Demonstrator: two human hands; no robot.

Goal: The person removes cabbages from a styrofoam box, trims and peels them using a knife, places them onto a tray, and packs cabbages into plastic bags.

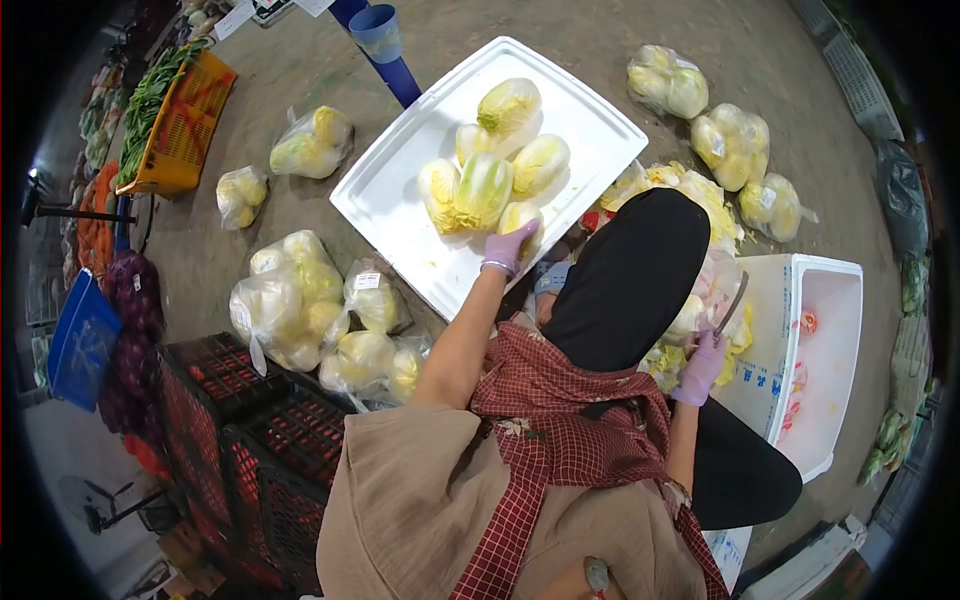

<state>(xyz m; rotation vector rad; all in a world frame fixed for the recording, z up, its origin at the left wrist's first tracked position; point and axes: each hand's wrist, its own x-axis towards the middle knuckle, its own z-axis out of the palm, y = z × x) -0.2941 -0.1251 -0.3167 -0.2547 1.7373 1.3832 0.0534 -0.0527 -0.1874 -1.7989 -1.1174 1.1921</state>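
My left hand (pixel 508 250), in a thin purple glove, has its fingers closed around the lower end of a small napa cabbage (pixel 520 217) at the near edge of a white foam lid (pixel 400 190). Several other napa cabbages (pixel 484 188) lie beside it on the lid, pale yellow and white. By my right knee, my right hand (pixel 703 366), gloved the same way, grips a knife (pixel 739 298) with a dark, curved blade pointing up and away. Trimmed yellow cabbage leaves (pixel 735 325) are heaped around the blade, partly hidden by my leg.
Bagged cabbages (pixel 290 300) sit on the floor at left, with more bagged cabbages (pixel 730 145) at right. A white foam box (pixel 790 400) stands near my right hand. Black crates (pixel 295 425) are stacked at left. A blue post (pixel 395 75) rises behind the lid.
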